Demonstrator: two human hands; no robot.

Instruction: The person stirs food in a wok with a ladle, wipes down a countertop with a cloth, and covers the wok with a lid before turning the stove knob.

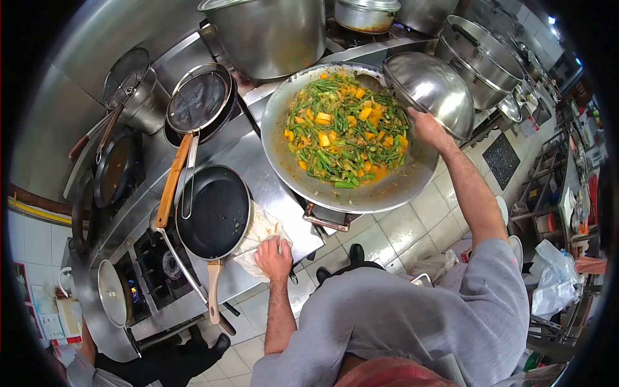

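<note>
While the left grip [273, 258] clutches cloth [260, 228], the right grip [428, 128] clasps a domed lid [433, 87].

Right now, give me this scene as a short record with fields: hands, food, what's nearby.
Left hand: resting on a white cloth
Right hand: at the edge of a domed metal lid; fingers partly hidden
Food: green vegetable pieces and orange chunks in a wide metal pan
Nearby: black frying pan beside the cloth
</note>
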